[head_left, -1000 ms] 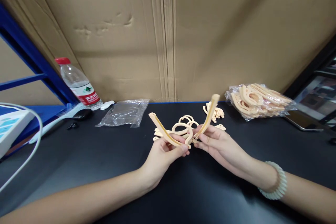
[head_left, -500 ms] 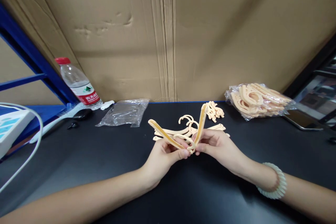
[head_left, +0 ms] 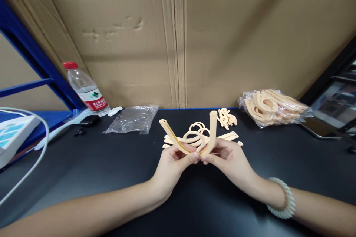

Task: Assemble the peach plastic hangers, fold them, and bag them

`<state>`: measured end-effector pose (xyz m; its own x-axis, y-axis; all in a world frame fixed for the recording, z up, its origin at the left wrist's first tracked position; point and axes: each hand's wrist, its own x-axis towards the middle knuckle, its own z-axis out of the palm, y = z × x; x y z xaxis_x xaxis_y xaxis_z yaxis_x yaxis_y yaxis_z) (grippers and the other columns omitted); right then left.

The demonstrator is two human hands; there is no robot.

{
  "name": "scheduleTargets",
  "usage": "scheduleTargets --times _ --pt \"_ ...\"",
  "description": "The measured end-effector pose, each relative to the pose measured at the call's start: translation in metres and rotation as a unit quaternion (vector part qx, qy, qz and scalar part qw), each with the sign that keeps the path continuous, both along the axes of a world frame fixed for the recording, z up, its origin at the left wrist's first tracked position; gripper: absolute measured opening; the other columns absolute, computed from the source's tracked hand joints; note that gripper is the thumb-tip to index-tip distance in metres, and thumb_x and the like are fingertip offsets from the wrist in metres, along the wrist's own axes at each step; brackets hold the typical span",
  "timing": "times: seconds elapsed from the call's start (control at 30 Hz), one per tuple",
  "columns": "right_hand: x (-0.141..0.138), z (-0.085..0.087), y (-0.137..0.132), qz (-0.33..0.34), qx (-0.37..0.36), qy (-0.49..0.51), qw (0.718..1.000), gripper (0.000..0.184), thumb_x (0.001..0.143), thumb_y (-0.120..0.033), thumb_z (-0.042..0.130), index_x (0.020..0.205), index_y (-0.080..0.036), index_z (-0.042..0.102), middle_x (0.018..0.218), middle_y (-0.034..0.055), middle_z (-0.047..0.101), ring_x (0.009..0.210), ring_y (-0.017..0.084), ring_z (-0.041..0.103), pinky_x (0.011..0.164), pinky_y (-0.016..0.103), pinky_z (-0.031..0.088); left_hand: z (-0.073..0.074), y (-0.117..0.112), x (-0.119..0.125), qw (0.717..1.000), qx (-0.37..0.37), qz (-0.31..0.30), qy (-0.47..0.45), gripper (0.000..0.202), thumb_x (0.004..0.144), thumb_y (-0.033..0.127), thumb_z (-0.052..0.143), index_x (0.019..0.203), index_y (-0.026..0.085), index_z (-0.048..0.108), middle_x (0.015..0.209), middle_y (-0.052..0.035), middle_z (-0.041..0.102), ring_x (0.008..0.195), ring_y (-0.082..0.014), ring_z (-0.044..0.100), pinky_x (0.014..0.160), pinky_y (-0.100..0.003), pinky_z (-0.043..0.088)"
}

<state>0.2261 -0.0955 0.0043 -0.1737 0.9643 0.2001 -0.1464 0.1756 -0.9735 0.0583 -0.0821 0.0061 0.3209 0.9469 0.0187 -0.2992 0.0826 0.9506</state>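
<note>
A beige folding clothes hanger (head_left: 212, 129) is pinched between my two hands, its two arms angled upward in a V and its curved hook between them. My left hand (head_left: 172, 166) grips the hanger near its middle joint on the left side. On the right side, my right hand (head_left: 232, 161) closes on the base of the other arm, fingertips nearly touching the left ones. The joint itself is mostly covered by my fingers. Behind the hands lie more hanger pieces (head_left: 230, 136) on the black table, with a small pile of beige parts (head_left: 227, 117) farther back.
A clear plastic bag of beige hanger parts (head_left: 274, 107) lies at the back right. At the back left are a flat clear bag (head_left: 133, 119) and a water bottle (head_left: 88, 90). A white cable (head_left: 44, 148) loops at the left. Cardboard (head_left: 125, 37) walls the back.
Both hands have turned the hanger, so its arms show more of their smooth faces and less of their hollow sides. The hook has swung up into clearer view. The grip stays on.
</note>
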Motion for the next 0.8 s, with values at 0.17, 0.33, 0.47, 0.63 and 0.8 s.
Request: scheduleTargets --times 0.17,0.33,0.47,0.63,0.8 --pt "0.004 0.005 0.003 0.019 -0.027 -0.024 0.999 0.022 0.072 -0.033 0.078 0.08 -0.018 0.065 0.087 0.0049 0.067 0.074 0.017 0.063 0.055 0.024 0.052 0.004 -0.002 0.0 1.0 -0.027 0.002 0.014 0.019 0.071 0.027 0.081 0.077 0.013 0.071 0.079 -0.0029 0.07 0.073 -0.0119 0.061 0.07 -0.022 0.051" --pt "0.037 0.024 0.017 0.053 -0.019 -0.036 0.998 0.023 0.072 -0.03 0.079 0.086 -0.018 0.066 0.082 0.0016 0.064 0.062 0.01 0.058 0.045 0.018 0.047 0.01 -0.002 -0.006 0.999 -0.038 0.022 0.028 0.022 0.07 0.025 0.081 0.079 0.013 0.065 0.074 0.0003 0.067 0.066 -0.0086 0.061 0.064 -0.018 0.052" --pt "0.075 0.041 0.033 0.104 -0.004 -0.161 0.982 0.023 0.068 -0.029 0.082 0.076 -0.015 0.066 0.075 0.002 0.066 0.051 0.01 0.058 0.047 0.021 0.05 0.017 0.01 -0.016 0.998 -0.049 0.011 0.034 0.025 0.073 0.028 0.079 0.08 0.013 0.06 0.08 -0.0023 0.069 0.068 -0.011 0.065 0.063 -0.019 0.054" --pt "0.106 0.05 0.045 0.074 0.036 -0.272 0.959 0.024 0.065 -0.033 0.083 0.074 -0.015 0.068 0.073 0.0037 0.067 0.058 0.014 0.061 0.052 0.024 0.049 0.025 0.044 -0.036 0.989 0.021 -0.102 0.102 0.02 0.072 0.025 0.078 0.079 0.012 0.065 0.074 -0.0019 0.069 0.062 -0.0104 0.065 0.062 -0.02 0.053" --pt "0.108 0.047 0.047 0.092 0.059 -0.385 0.916 0.028 0.067 -0.039 0.08 0.073 -0.015 0.067 0.073 0.0034 0.067 0.068 0.017 0.063 0.06 0.026 0.047 0.032 0.069 -0.055 0.919 0.201 -0.213 0.264 0.019 0.072 0.023 0.079 0.086 0.013 0.072 0.076 -0.0042 0.073 0.071 -0.0155 0.068 0.066 -0.023 0.053"
